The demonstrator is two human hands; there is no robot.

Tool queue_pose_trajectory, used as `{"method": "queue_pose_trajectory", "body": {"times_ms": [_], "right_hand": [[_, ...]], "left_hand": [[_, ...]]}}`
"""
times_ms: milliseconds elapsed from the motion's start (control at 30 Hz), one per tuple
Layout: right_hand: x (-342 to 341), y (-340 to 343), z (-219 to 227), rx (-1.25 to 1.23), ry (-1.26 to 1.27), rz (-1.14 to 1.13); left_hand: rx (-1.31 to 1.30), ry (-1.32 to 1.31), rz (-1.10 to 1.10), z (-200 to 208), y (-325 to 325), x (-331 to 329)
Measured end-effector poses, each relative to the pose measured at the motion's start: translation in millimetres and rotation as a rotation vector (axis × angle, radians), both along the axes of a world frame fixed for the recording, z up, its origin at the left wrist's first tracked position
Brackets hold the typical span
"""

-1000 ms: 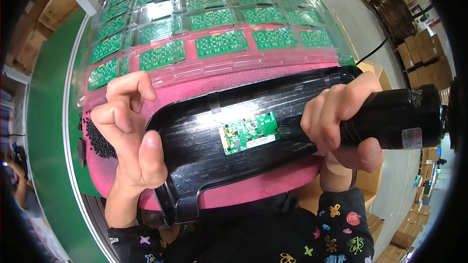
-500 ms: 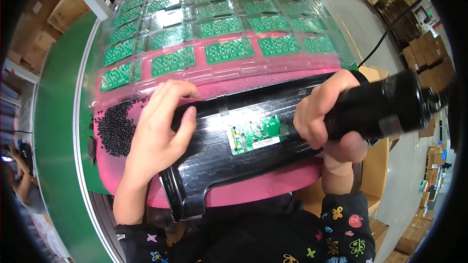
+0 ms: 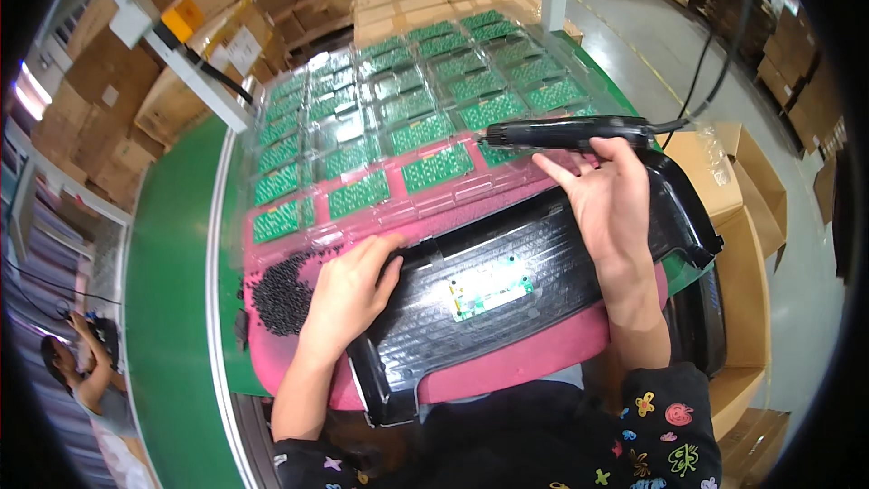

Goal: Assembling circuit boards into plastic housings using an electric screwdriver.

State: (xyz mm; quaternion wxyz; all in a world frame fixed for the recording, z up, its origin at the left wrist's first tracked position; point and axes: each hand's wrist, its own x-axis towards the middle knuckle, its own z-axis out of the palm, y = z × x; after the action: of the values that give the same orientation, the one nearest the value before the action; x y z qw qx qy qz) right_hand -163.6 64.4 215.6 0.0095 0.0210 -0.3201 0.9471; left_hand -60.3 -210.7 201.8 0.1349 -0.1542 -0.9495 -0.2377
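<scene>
Right hand [image 3: 608,208] grips my screwdriver [image 3: 570,134] above the panel's [image 3: 543,263] far edge (tray [image 3: 407,118] just beyond); left hand [image 3: 348,294], fingers together, presses its near-left end beside screws [image 3: 282,294].

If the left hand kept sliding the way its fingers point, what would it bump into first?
The left hand lies on the black plastic housing, fingers pointing right along its ribbed surface. The first raised thing in that line looks like the small green circuit board, though the depth is hard to judge.
</scene>
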Motion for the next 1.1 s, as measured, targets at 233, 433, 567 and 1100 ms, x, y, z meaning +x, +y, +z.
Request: {"method": "queue_pose_trajectory", "body": {"times_ms": [233, 433, 567, 1100], "right_hand": [[13.6, 8.1, -2.6, -0.05, -0.014, -0.033], [92.5, 75.8, 29.6, 0.138, 0.338, -0.245], [111.3, 168.5, -11.5, 0.199, 0.415, -0.875], [236.5, 354.5, -380.0, 1.424, -1.143, -0.113]], "left_hand": [[-0.252, -0.039, -0.049, 4.2, 14.6, -14.4], [-0.207, 0.065, 0.074, 25.9, 18.8, 31.3], [-0.035, 0.325, 0.108, 49.9, -14.8, 116.2], [0.508, 0.703, 0.655, -9.6, -215.9, 163.1]]}}
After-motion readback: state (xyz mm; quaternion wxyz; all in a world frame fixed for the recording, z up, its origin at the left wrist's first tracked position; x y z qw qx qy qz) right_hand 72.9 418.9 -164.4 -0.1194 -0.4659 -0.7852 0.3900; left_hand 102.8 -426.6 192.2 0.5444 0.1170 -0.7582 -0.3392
